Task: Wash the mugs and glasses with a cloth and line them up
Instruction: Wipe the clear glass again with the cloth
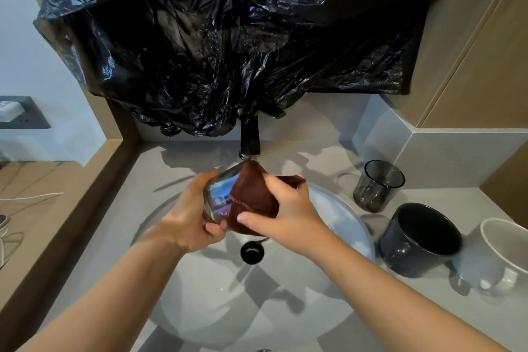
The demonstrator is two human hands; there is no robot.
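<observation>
Dark brown cloth point(251, 194), smoky grey glass point(377, 186), black mug point(420, 240), white mug point(500, 257)

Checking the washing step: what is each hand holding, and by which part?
The left hand grips the clear glass around its side, towards the base; the right hand holds the brown cloth pressed against the glass.

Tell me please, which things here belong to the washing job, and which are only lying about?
Job: clear glass, held by the left hand; brown cloth, gripped by the right hand; grey glass, dark mug and white mug on the counter; faucet; sink.
Lying about: black plastic sheet, wall socket, white cable.
</observation>
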